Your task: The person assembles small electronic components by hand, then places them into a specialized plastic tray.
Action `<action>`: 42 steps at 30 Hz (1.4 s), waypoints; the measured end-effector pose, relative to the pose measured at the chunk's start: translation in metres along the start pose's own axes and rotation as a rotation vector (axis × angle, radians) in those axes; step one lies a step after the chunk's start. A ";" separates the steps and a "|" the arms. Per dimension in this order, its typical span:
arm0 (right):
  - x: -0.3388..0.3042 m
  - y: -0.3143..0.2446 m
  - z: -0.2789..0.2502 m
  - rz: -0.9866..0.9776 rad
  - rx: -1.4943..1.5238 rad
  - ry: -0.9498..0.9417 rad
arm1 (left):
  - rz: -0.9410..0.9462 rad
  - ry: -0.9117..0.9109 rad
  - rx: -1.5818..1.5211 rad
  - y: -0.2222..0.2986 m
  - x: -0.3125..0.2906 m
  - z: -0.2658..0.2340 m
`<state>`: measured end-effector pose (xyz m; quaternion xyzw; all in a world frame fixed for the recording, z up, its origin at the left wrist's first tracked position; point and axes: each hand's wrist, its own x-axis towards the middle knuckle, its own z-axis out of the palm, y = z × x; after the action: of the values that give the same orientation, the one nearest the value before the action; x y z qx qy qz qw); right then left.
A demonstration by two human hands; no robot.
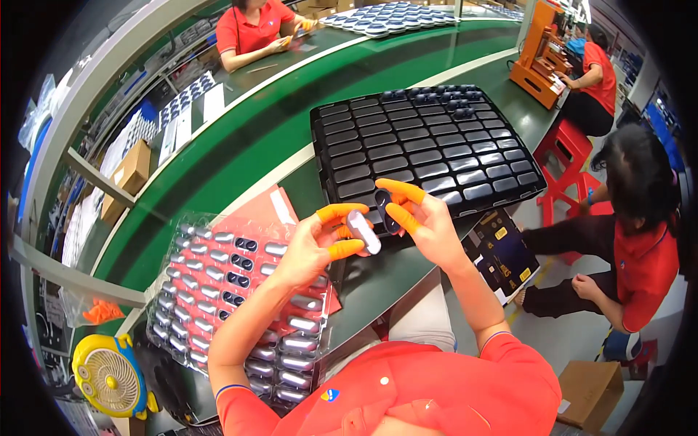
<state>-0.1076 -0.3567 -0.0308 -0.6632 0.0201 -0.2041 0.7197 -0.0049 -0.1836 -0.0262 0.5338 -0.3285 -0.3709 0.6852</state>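
My left hand (311,245), orange covers on its fingertips, is closed on a glossy silver-lilac oblong shell (363,232). Just to the right, my right hand (430,227) pinches a dark oblong insert (384,211) between covered finger and thumb. The two parts are held close together, near the front edge of a black tray (347,192) with rows of oblong pockets. Below my left forearm lies a clear plastic tray (174,291) of silver shells, several of them with dark inserts. Dark pieces (465,94) rest at the black tray's far end.
A green conveyor belt (254,131) curves past the bench, with a person (254,33) working across it. Another person (632,232) sits at the right near red stools (571,149). A yellow fan (109,378) stands left; an orange press (542,58) is at the far right.
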 end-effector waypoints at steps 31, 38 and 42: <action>-0.026 0.012 0.021 -0.458 -0.333 0.155 | 0.079 -0.035 0.042 0.006 -0.011 0.011; -0.027 0.014 0.020 -0.339 -0.164 0.100 | 0.095 -0.056 0.053 0.006 -0.014 0.011; -0.027 0.010 0.027 -0.527 -0.352 0.169 | 0.192 -0.028 0.093 0.005 -0.018 0.016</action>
<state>-0.1217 -0.3222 -0.0437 -0.7404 -0.0577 -0.4313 0.5123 -0.0265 -0.1753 -0.0191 0.5261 -0.4045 -0.2951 0.6874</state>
